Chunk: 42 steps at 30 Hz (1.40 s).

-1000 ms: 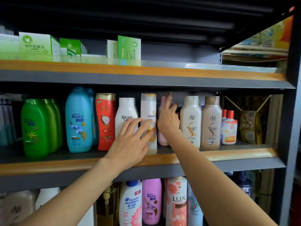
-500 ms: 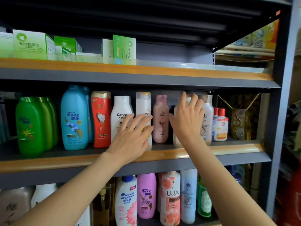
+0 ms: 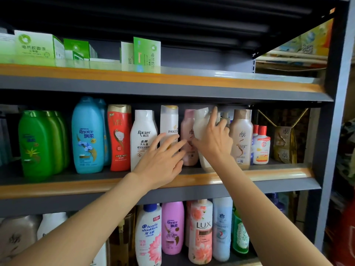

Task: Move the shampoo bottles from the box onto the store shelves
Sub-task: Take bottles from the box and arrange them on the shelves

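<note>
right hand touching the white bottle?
Touching. Head view: right hand grips the tilted white bottle, fingers wrapped around its side on the middle shelf.

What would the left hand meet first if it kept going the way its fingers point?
Likely the Pantene bottle: the left hand points up and right at its lower front, fingertips over the label. Whether they already touch it is unclear.

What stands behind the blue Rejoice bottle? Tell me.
Behind the blue Rejoice bottle a second blue bottle shows past its right shoulder. Anything deeper is covered.
</note>
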Each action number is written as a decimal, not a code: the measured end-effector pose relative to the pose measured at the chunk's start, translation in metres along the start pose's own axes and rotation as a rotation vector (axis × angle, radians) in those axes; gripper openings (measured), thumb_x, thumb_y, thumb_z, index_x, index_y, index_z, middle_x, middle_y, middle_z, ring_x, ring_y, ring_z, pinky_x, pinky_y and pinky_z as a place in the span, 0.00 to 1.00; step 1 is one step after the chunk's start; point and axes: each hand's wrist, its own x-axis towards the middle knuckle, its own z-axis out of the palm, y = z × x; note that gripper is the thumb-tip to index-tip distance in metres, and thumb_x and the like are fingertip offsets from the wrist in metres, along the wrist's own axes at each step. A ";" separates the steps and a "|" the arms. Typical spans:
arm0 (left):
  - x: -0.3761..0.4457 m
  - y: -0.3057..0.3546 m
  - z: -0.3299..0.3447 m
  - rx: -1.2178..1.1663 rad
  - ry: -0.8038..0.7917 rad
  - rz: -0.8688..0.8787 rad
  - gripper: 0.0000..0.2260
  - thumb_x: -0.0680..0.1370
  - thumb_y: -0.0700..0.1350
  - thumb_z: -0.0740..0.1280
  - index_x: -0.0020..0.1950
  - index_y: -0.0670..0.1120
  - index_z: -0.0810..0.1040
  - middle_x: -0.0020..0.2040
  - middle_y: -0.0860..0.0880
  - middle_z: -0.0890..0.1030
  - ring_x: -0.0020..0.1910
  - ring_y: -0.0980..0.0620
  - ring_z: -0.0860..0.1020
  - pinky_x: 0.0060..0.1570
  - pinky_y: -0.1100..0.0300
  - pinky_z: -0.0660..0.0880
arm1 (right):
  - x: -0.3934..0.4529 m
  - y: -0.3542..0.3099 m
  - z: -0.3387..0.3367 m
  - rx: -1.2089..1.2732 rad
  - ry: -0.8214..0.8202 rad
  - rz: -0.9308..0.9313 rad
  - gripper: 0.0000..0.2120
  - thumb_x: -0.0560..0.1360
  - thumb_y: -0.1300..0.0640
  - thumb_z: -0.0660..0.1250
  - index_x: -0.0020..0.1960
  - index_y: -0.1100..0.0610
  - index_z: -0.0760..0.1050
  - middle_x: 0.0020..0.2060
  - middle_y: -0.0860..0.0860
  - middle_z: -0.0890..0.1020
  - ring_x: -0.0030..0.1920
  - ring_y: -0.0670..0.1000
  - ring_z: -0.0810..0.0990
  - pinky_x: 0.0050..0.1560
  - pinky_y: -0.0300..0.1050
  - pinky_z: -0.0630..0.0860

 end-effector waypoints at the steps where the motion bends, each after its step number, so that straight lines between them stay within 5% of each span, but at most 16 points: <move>1: 0.000 0.000 0.000 -0.001 -0.002 0.000 0.19 0.77 0.49 0.53 0.51 0.46 0.83 0.62 0.48 0.78 0.65 0.48 0.66 0.66 0.48 0.57 | 0.001 -0.003 0.004 0.044 0.011 0.014 0.46 0.71 0.41 0.66 0.76 0.57 0.43 0.65 0.60 0.65 0.62 0.62 0.71 0.53 0.53 0.73; 4: -0.001 0.000 0.001 -0.008 0.007 -0.002 0.19 0.77 0.49 0.53 0.49 0.46 0.84 0.60 0.48 0.79 0.64 0.48 0.66 0.65 0.49 0.58 | 0.001 -0.013 0.013 0.172 0.044 0.058 0.40 0.73 0.37 0.61 0.74 0.59 0.51 0.64 0.60 0.67 0.59 0.63 0.73 0.51 0.52 0.73; 12: -0.004 -0.004 -0.001 -0.014 0.049 0.024 0.18 0.76 0.48 0.55 0.43 0.45 0.83 0.57 0.47 0.80 0.62 0.49 0.68 0.60 0.49 0.63 | 0.007 -0.023 0.015 0.157 -0.138 -0.016 0.39 0.69 0.44 0.71 0.69 0.62 0.56 0.62 0.59 0.66 0.60 0.62 0.72 0.50 0.50 0.73; 20: -0.008 -0.005 -0.001 -0.032 0.052 0.030 0.17 0.76 0.48 0.55 0.43 0.44 0.82 0.57 0.47 0.79 0.61 0.49 0.68 0.56 0.50 0.64 | 0.005 -0.028 0.027 0.145 -0.069 0.001 0.40 0.71 0.42 0.67 0.72 0.60 0.52 0.62 0.59 0.65 0.59 0.62 0.71 0.44 0.48 0.69; 25: -0.010 -0.005 -0.003 -0.031 0.047 0.028 0.17 0.76 0.49 0.55 0.43 0.45 0.82 0.57 0.47 0.79 0.61 0.49 0.68 0.53 0.51 0.70 | -0.003 -0.026 0.017 0.141 -0.080 -0.036 0.39 0.72 0.43 0.68 0.72 0.61 0.54 0.62 0.60 0.65 0.61 0.62 0.70 0.50 0.50 0.73; 32: -0.007 0.003 0.001 -0.016 0.067 0.026 0.18 0.75 0.48 0.55 0.41 0.45 0.83 0.56 0.46 0.80 0.59 0.49 0.68 0.59 0.51 0.62 | -0.009 0.011 -0.032 0.184 0.263 -0.183 0.15 0.73 0.60 0.65 0.57 0.64 0.70 0.57 0.61 0.69 0.59 0.60 0.67 0.55 0.45 0.64; 36: 0.001 0.019 0.001 -0.018 0.088 0.028 0.18 0.75 0.49 0.54 0.40 0.46 0.83 0.56 0.48 0.81 0.59 0.50 0.68 0.60 0.51 0.60 | -0.004 0.050 -0.036 0.109 0.217 0.090 0.25 0.72 0.51 0.68 0.61 0.65 0.66 0.59 0.63 0.69 0.60 0.62 0.67 0.57 0.49 0.61; 42: 0.003 0.022 -0.004 -0.014 0.045 -0.008 0.17 0.75 0.48 0.55 0.42 0.45 0.83 0.57 0.48 0.80 0.56 0.47 0.76 0.61 0.50 0.61 | -0.015 0.069 -0.018 0.128 0.103 0.216 0.45 0.69 0.49 0.72 0.74 0.62 0.50 0.66 0.63 0.62 0.64 0.63 0.64 0.62 0.51 0.64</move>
